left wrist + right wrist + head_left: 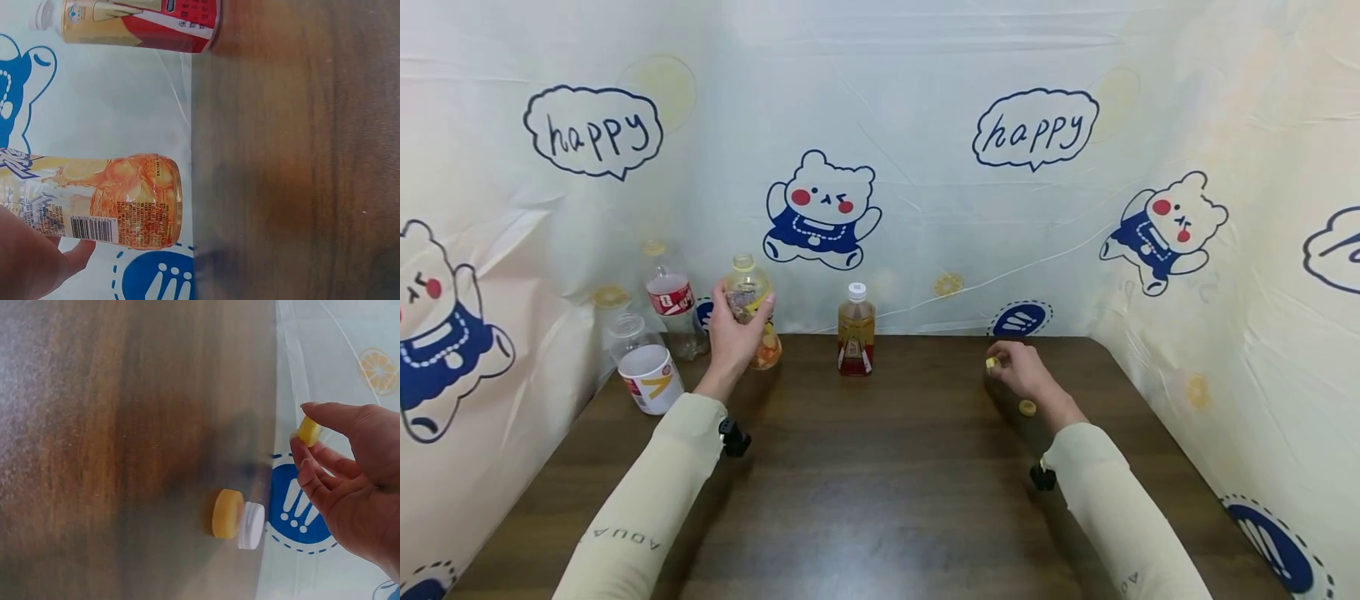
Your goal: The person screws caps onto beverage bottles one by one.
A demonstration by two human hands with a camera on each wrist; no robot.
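My left hand (737, 333) grips an uncapped bottle (767, 348) with an orange fruit label; in the left wrist view that bottle (140, 203) shows its barcode side, and part of the hand (28, 262) is at the lower left. Between the thumb and fingertips of my right hand (1024, 371) is a small yellow cap (992, 362). The right wrist view shows the hand (356, 469) pinching the yellow cap (309, 431) above the table's back edge. Below it, an orange-yellow cap (227, 514) and a white cap (252, 525) lie side by side on the table.
A capped bottle (856, 337) of reddish drink stands at the back centre. At the back left are a clear bottle (676, 300) with a red label and an open clear jar (651, 379). A printed cloth (917, 208) hangs behind the brown table (865, 483).
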